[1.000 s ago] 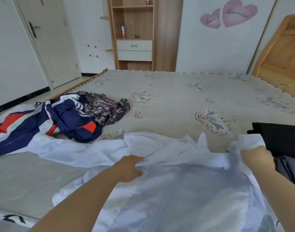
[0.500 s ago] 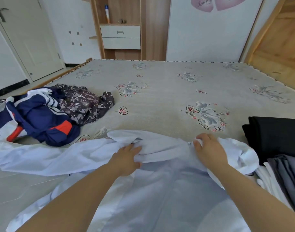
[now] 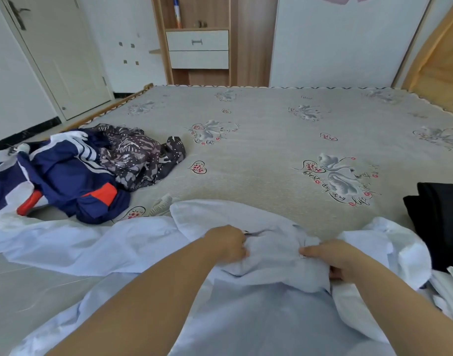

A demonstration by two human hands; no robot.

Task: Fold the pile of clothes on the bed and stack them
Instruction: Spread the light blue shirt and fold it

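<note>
A pale blue-white shirt point(image 3: 258, 312) lies spread across the near edge of the bed point(image 3: 271, 129), one sleeve trailing to the left. My left hand point(image 3: 229, 242) grips a bunch of its cloth near the collar. My right hand point(image 3: 330, 255) pinches the cloth a short way to the right of it. The fabric between both hands is gathered into folds. At the left lies a heap of unfolded clothes: a navy, white and orange jacket point(image 3: 63, 178) and a dark patterned garment point(image 3: 140, 155). A stack of folded clothes with a black garment point(image 3: 441, 219) on top sits at the right edge.
The mattress cover is beige with flower and heart prints. A wooden shelf unit with drawers point(image 3: 198, 47) stands behind the bed, a white door point(image 3: 58, 52) at the left, a wooden board point(image 3: 441, 62) leans at the right.
Both hands have drawn closer together near the collar and now bunch the cloth between them. The right hand came in from the shirt's right side. The view tilted down.
</note>
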